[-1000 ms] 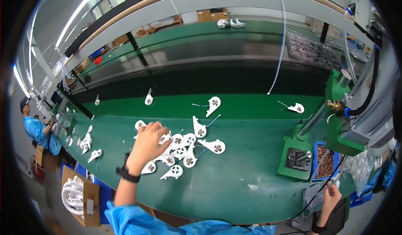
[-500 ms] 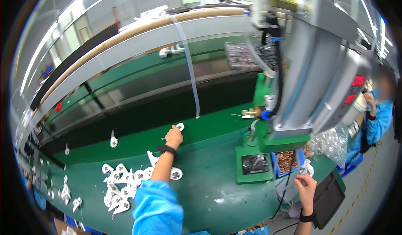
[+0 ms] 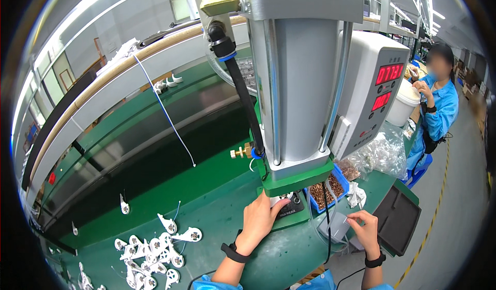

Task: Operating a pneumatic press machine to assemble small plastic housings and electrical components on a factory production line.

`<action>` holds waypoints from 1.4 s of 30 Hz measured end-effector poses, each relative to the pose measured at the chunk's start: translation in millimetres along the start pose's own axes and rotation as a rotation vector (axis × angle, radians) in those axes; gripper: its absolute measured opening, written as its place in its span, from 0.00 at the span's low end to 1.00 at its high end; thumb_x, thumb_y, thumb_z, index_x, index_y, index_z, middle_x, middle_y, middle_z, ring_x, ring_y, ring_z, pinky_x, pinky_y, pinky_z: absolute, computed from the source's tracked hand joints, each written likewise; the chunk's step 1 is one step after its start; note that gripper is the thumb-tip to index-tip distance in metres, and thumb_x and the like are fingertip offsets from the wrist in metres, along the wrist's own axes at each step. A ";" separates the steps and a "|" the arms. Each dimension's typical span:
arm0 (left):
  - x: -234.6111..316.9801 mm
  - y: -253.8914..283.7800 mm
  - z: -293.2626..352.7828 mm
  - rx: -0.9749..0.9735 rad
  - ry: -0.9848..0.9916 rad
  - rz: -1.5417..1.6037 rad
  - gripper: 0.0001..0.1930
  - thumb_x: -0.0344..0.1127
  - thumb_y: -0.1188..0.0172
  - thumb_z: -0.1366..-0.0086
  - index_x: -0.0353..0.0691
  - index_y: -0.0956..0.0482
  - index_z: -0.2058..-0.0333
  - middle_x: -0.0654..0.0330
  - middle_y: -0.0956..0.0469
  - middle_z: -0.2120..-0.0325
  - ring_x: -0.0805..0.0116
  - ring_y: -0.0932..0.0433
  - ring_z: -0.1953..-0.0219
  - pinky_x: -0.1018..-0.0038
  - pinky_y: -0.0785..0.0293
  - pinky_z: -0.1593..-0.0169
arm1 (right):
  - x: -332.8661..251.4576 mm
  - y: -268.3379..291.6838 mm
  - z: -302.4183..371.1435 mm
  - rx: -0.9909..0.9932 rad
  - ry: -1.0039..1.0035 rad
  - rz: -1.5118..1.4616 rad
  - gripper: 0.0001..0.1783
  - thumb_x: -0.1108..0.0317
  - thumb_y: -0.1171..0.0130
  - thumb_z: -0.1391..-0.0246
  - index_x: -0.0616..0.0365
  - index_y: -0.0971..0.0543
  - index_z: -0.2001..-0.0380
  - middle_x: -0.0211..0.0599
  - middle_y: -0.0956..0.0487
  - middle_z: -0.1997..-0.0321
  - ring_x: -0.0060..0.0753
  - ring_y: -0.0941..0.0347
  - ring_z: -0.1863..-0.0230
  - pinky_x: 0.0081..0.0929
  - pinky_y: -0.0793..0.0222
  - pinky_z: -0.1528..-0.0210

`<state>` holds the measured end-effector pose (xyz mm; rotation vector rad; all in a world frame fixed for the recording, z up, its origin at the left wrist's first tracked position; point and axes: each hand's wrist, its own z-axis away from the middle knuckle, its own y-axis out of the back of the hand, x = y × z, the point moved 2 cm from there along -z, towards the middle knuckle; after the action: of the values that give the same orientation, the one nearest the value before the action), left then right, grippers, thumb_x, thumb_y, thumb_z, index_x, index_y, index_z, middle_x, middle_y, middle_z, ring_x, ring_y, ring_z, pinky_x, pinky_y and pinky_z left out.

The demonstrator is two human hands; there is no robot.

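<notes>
My left hand (image 3: 258, 218) reaches under the head of a grey and green pneumatic press (image 3: 299, 93). Its thumb and fingers close on a white plastic part (image 3: 276, 199), mostly hidden by the hand, at the black fixture plate (image 3: 294, 207) on the press base. My right hand (image 3: 366, 231) is raised beside a small grey box (image 3: 337, 227) at the table's right edge, thumb and forefinger pinched together. Whatever sits in that pinch is too small to make out. Left of my left arm lies a pile of white plastic parts (image 3: 150, 256) with round ends, some trailing thin wires.
Behind the press base stands a blue bin (image 3: 336, 184) of small copper-coloured pieces. A clear plastic bag (image 3: 380, 155) and a black tray (image 3: 398, 220) are at the right. A counter box (image 3: 369, 93) flanks the press. Further off sits a co-worker (image 3: 439, 104) in blue.
My left hand has come from the table's far side to the press fixture, bringing a white part. My view has turned right. My right hand stays pinched near the grey box.
</notes>
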<state>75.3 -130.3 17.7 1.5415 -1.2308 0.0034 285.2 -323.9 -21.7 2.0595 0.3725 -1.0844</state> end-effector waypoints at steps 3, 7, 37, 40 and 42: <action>2.3 3.7 0.1 -0.042 0.029 -0.030 0.24 0.46 0.41 0.45 0.40 0.34 0.54 0.51 0.24 0.73 0.49 0.24 0.74 0.62 0.29 0.74 | 3.2 7.3 4.3 0.000 -0.065 0.020 0.06 0.76 0.38 0.62 0.62 0.21 0.76 0.36 0.24 0.78 0.25 0.31 0.78 0.20 0.38 0.75; 8.9 11.2 -14.0 -0.035 -0.017 -0.043 0.21 0.49 0.40 0.47 0.39 0.27 0.63 0.52 0.23 0.77 0.50 0.24 0.75 0.63 0.29 0.75 | 4.1 6.5 1.7 -0.001 -0.075 0.051 0.06 0.76 0.38 0.62 0.62 0.21 0.76 0.36 0.24 0.78 0.25 0.31 0.78 0.20 0.38 0.74; -17.1 8.3 6.0 -0.043 0.264 0.519 0.08 0.33 0.49 0.38 0.34 0.29 0.65 0.60 0.32 0.86 0.75 0.39 0.84 0.77 0.41 0.79 | 7.2 -39.7 -34.4 -0.125 -0.250 -0.561 0.07 0.77 0.41 0.53 0.64 0.22 0.68 0.32 0.21 0.69 0.19 0.27 0.67 0.18 0.32 0.62; -23.9 2.8 6.8 -0.010 0.235 0.544 0.08 0.33 0.49 0.38 0.34 0.28 0.66 0.61 0.33 0.86 0.78 0.39 0.85 0.77 0.42 0.80 | -9.5 -47.9 -45.2 -0.217 -0.200 -0.544 0.07 0.76 0.40 0.53 0.64 0.22 0.68 0.32 0.21 0.69 0.20 0.27 0.67 0.19 0.32 0.63; -26.6 -0.5 6.9 0.022 0.210 0.573 0.08 0.33 0.49 0.38 0.33 0.28 0.66 0.62 0.33 0.87 0.80 0.40 0.85 0.78 0.43 0.80 | -10.7 -52.2 -49.4 -0.239 -0.158 -0.446 0.08 0.74 0.39 0.55 0.64 0.22 0.68 0.34 0.21 0.70 0.21 0.27 0.69 0.18 0.32 0.65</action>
<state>59.5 -117.4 -0.7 1.1268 -1.4610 0.5399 277.9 -251.6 -21.8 1.7059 0.8658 -1.3782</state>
